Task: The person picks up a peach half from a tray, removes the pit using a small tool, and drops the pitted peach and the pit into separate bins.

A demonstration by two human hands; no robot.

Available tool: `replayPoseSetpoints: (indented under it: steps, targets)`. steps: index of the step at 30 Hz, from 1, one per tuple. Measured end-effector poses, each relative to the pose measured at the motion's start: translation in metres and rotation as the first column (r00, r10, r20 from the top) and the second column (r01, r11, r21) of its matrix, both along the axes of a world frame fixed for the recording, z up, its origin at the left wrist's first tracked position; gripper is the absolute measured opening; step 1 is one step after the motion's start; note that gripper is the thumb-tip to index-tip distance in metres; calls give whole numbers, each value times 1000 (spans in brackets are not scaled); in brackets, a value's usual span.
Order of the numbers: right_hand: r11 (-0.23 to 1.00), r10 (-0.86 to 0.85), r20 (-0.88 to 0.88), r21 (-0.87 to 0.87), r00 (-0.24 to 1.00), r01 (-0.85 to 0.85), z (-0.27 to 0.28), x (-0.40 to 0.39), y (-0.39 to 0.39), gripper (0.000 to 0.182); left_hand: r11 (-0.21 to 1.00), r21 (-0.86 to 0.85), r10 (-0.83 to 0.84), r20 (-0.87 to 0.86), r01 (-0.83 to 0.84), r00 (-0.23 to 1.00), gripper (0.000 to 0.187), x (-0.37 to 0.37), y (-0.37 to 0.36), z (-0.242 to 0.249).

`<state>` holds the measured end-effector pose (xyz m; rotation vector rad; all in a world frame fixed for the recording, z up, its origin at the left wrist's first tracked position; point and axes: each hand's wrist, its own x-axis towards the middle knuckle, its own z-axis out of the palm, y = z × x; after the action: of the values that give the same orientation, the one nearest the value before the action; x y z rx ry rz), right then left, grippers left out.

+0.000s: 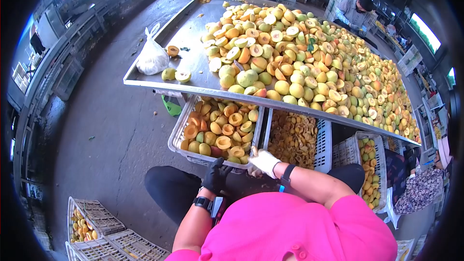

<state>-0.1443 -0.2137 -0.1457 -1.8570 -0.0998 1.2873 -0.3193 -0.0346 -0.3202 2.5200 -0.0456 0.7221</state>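
My left hand (216,177), in a black glove, is at the near rim of a white plastic crate (175,137). Its fingers look loosely apart, and no fruit shows in them. My right hand (264,162), in a white glove, is closed beside the crate's near right corner. A small orange-brown tip shows at its fingers, too small to name. Halved peaches (223,142), some with hollow centres, fill the crate. To its right, a second crate (323,140) holds smaller brownish fruit pieces (292,137).
A metal table (193,75) bears a large heap of halved peaches (299,63) and a tied white plastic bag (152,55). More fruit crates stand at the right (382,179) and lower left (96,227). Across the table are co-workers (353,12); another person (418,191) is at right.
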Motion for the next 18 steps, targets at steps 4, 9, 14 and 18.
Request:
replayPoseSetpoints:
  steps: [4, 9, 14, 18]
  targets:
    - [999, 25, -112, 46, 993, -20, 9, 10, -5, 15, 878, -416, -290, -65, 238, 955, 45, 15, 7, 67]
    - [983, 151, -270, 140, 951, -116, 48, 0, -43, 7, 507, -769, -279, -574, -390, 769, 45, 71, 16, 205]
    - [974, 38, -182, 227, 983, 4, 76, 6, -64, 19, 981, 167, 180, -595, -99, 784, 70, 151, 64, 97]
    - [976, -45, 44, 215, 998, 34, 116, 20, -89, 25, 971, 194, 74, -798, 139, 599, 74, 143, 70, -10]
